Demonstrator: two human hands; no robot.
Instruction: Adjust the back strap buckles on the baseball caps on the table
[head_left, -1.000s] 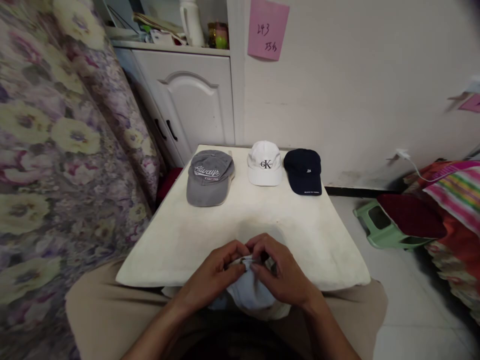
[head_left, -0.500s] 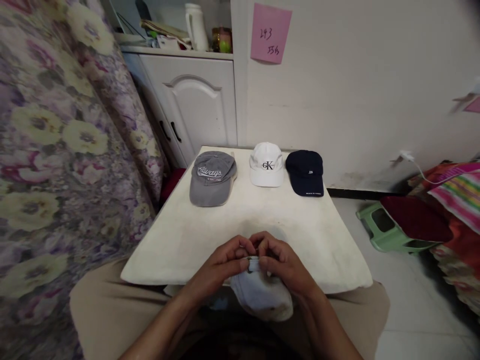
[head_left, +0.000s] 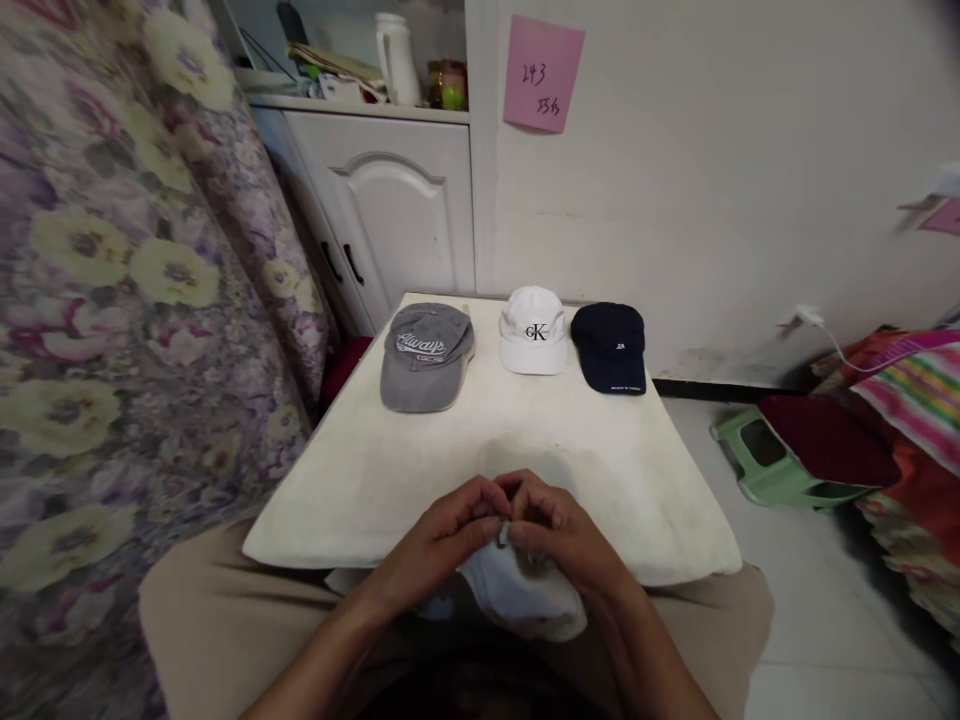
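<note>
A pale blue-grey cap (head_left: 525, 595) hangs at the table's near edge, gripped at its strap by both hands. My left hand (head_left: 454, 530) pinches the strap from the left, thumb and fingers together beside a small metal buckle. From the other side my right hand (head_left: 559, 525) pinches the same strap, its fingertips close to the left ones. Part of the strap is hidden behind the fingers. Along the far side of the table stand a grey cap (head_left: 426, 360) with white lettering, a white cap (head_left: 533, 335) and a navy cap (head_left: 610, 348).
The caps stand on a table with a cream cover (head_left: 337, 480). A flowered curtain (head_left: 150, 330) hangs at left, and a white cabinet (head_left: 397, 220) stands behind. To the right is a green stool (head_left: 765, 455) with a dark red top, beside a bed with striped cloth.
Both hands have drawn slightly closer together on the strap, covering more of it and the buckle. The three caps on the table have stayed put.
</note>
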